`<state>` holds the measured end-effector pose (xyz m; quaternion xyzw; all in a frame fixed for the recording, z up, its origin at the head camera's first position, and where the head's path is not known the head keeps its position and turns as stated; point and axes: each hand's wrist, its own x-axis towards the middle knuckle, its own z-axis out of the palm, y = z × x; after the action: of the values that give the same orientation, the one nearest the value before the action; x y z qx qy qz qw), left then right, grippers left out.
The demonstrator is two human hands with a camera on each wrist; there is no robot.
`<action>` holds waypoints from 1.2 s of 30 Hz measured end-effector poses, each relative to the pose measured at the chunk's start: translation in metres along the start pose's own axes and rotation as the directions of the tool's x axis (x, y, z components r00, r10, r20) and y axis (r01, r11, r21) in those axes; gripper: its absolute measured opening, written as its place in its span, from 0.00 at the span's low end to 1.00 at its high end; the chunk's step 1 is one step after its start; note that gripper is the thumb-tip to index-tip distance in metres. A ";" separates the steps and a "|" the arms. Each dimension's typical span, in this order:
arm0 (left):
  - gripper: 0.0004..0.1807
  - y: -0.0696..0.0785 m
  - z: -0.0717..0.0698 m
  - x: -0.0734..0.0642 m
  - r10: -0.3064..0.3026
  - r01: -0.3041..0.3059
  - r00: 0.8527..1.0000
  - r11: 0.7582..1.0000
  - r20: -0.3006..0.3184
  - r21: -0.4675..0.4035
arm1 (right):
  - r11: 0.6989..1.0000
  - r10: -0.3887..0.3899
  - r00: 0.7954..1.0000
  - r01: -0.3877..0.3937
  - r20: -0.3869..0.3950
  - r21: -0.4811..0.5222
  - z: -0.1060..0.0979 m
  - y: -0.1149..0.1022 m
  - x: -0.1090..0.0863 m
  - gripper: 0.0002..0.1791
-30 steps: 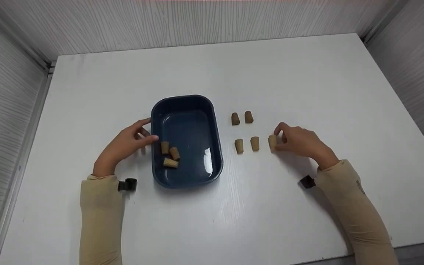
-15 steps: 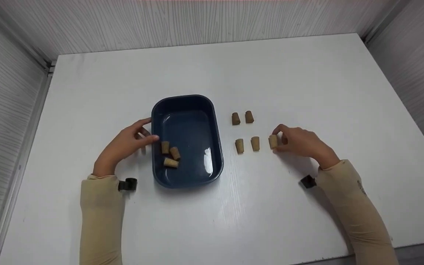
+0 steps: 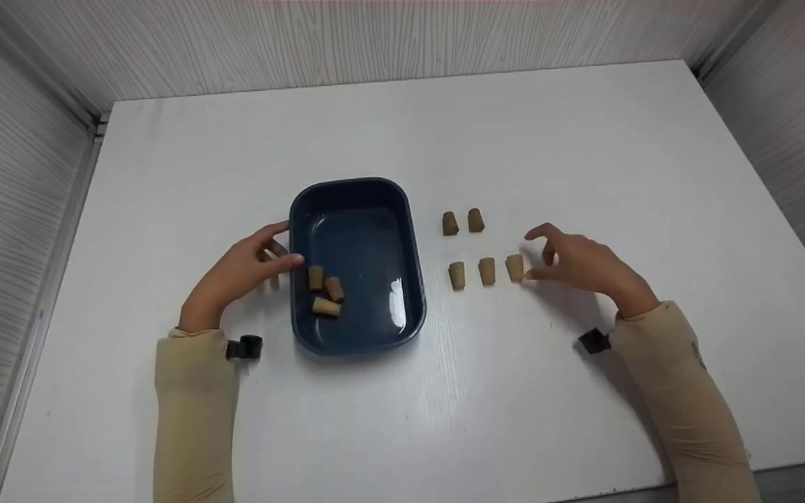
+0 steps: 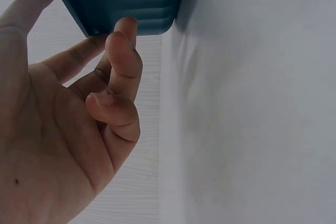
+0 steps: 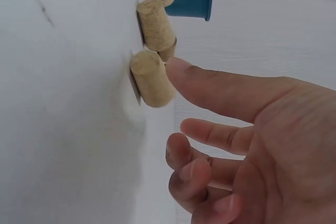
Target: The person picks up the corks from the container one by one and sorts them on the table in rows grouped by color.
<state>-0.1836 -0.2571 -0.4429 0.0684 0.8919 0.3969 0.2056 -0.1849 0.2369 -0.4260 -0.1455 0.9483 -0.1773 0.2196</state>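
My left hand [image 3: 240, 276] holds the left rim of a deep blue plastic tub [image 3: 409, 237], its thumb over the rim and its index finger at the outer wall. In the left wrist view, the other fingers curl loosely beneath. Inside the tub lie three tapered cork stoppers [image 3: 333, 288]. To the right, a row of three light cork stoppers stretches across the white table. My right hand [image 3: 581, 263] is beside the rightmost cork stopper [image 5: 152, 80], thumb tip right at its side, with the thumb and index finger spread apart and nothing between them.
Two darker cork stoppers [image 3: 475, 220] lie behind the light row, right of the tub. The white table [image 3: 402, 426] is bordered by wood-grain panels [image 3: 346, 42] at the back and both sides. Small black wrist devices [image 3: 594, 341] stick out from both sleeves.
My right thumb and index finger have let go of the rightmost cork stopper and drawn apart, the hand shifting slightly right. The cork has moved slightly left toward its row. My left hand stays put.
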 end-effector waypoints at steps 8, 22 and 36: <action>0.41 0.002 0.000 -0.001 0.002 -0.002 1.000 1.000 0.000 -0.011 | 0.993 -0.023 0.999 0.026 -0.027 0.113 -0.010 0.006 -0.007 0.34; 0.41 0.002 -0.001 0.000 0.013 -0.013 1.000 1.000 0.000 -0.017 | 0.977 -0.112 0.991 0.123 -0.068 0.174 -0.015 0.000 -0.014 0.31; 0.42 0.002 0.000 -0.001 0.003 -0.003 1.000 1.000 0.005 -0.005 | 0.940 -0.248 0.956 0.276 -0.157 0.201 -0.030 -0.031 -0.019 0.27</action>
<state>-0.1834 -0.2557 -0.4408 0.0703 0.8904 0.3993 0.2071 -0.1764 0.2246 -0.3811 -0.2335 0.9070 -0.3182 0.1467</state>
